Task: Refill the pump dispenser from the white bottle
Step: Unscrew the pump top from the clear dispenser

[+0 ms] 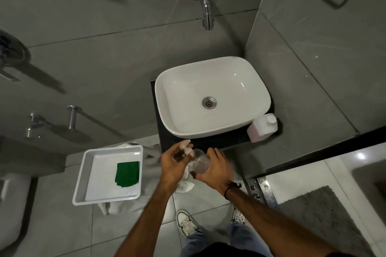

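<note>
A clear pump dispenser bottle (200, 162) is held in front of the sink's near edge, above the floor. My right hand (216, 170) is wrapped around its body. My left hand (174, 165) grips the pale pump head (187, 148) at its top; whether the pump is screwed on or loose I cannot tell. The white bottle (263, 127) with a white cap stands on the dark counter at the sink's right front corner, apart from both hands.
A white basin (165, 89) sits on a dark counter under a wall tap (207, 13). A white tray (82, 175) holding a green cloth (127, 174) rests at the left on a towel-draped stand. White cloths hang below my hands. A grey mat (321, 219) lies at the right.
</note>
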`<move>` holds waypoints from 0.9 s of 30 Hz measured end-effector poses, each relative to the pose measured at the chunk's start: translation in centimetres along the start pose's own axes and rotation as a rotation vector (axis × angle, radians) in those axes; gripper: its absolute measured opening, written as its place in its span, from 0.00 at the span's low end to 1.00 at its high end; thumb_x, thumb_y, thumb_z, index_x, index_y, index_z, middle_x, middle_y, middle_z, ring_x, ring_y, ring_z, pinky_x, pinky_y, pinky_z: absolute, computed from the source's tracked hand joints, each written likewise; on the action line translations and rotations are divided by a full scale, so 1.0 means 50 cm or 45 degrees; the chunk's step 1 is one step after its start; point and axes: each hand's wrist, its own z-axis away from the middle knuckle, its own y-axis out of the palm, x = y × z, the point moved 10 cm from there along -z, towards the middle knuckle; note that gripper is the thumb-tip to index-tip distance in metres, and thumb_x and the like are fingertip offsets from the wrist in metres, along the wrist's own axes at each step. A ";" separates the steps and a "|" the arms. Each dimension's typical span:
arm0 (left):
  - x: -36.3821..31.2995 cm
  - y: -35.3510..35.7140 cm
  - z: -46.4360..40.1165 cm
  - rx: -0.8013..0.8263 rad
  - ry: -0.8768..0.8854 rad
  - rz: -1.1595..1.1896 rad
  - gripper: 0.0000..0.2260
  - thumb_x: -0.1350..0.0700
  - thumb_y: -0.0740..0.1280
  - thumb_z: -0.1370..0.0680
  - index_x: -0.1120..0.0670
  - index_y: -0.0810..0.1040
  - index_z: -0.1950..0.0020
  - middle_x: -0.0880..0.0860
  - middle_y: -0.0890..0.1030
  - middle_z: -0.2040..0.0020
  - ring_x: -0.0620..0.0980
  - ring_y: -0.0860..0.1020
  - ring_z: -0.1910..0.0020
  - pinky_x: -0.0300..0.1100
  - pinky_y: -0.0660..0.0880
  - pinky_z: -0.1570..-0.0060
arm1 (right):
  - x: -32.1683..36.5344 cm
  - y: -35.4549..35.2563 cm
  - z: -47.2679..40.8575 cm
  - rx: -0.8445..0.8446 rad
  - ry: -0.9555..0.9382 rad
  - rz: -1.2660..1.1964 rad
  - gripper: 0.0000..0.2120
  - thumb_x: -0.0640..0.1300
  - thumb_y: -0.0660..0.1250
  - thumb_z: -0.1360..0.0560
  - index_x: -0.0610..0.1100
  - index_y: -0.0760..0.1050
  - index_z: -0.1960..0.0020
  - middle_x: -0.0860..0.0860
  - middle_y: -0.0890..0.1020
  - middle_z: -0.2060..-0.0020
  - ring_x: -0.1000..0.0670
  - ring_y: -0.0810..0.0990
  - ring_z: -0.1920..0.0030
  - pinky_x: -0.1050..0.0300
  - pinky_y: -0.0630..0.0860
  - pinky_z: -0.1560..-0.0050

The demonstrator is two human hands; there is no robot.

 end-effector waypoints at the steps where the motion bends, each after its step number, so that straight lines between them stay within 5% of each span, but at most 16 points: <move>1: -0.001 0.001 0.001 -0.053 -0.004 -0.022 0.18 0.66 0.79 0.30 0.49 0.84 0.44 0.51 0.88 0.49 0.49 0.86 0.46 0.45 0.83 0.46 | -0.007 -0.004 0.000 0.002 -0.007 0.019 0.33 0.69 0.76 0.45 0.52 0.66 0.52 0.56 0.73 0.57 0.53 0.73 0.57 0.57 0.75 0.57; 7: -0.004 0.005 0.023 -0.593 0.019 -0.109 0.15 0.54 0.84 0.36 0.53 0.81 0.56 0.49 0.82 0.64 0.41 0.80 0.67 0.32 0.79 0.64 | -0.055 -0.036 -0.007 0.017 -0.083 0.253 0.33 0.72 0.69 0.43 0.51 0.68 0.49 0.54 0.74 0.53 0.51 0.74 0.52 0.52 0.74 0.53; 10: 0.000 0.002 0.017 -0.728 0.016 -0.014 0.16 0.53 0.83 0.34 0.57 0.79 0.58 0.50 0.78 0.65 0.43 0.78 0.67 0.37 0.81 0.61 | -0.106 -0.056 -0.009 0.039 -0.038 0.300 0.32 0.70 0.71 0.43 0.50 0.70 0.48 0.53 0.76 0.51 0.50 0.75 0.50 0.50 0.74 0.52; 14: 0.039 -0.035 0.006 -0.880 -0.086 0.284 0.13 0.57 0.81 0.31 0.55 0.78 0.56 0.50 0.80 0.60 0.42 0.81 0.65 0.31 0.79 0.63 | -0.201 -0.087 -0.008 0.067 0.133 0.205 0.33 0.65 0.75 0.42 0.47 0.72 0.46 0.51 0.77 0.51 0.48 0.76 0.50 0.50 0.76 0.51; 17: 0.082 -0.058 0.003 -0.997 -0.181 0.318 0.13 0.62 0.79 0.29 0.54 0.76 0.54 0.51 0.82 0.56 0.50 0.81 0.57 0.45 0.82 0.49 | -0.261 -0.106 -0.001 0.101 0.237 0.111 0.32 0.63 0.77 0.40 0.47 0.71 0.46 0.51 0.76 0.50 0.48 0.76 0.50 0.51 0.77 0.51; 21: 0.115 -0.011 -0.033 -0.840 -0.235 0.077 0.17 0.66 0.80 0.32 0.59 0.76 0.48 0.58 0.81 0.53 0.53 0.79 0.54 0.57 0.79 0.39 | -0.301 -0.120 0.004 0.139 0.272 0.021 0.31 0.64 0.78 0.39 0.49 0.70 0.46 0.53 0.76 0.50 0.49 0.76 0.50 0.50 0.78 0.49; 27: 0.094 0.097 -0.069 -0.676 -0.034 -0.305 0.25 0.63 0.83 0.36 0.60 0.75 0.45 0.55 0.80 0.61 0.51 0.78 0.62 0.23 0.74 0.61 | -0.341 -0.130 0.012 0.170 0.290 -0.019 0.33 0.66 0.76 0.40 0.50 0.70 0.45 0.53 0.76 0.49 0.50 0.77 0.50 0.48 0.79 0.48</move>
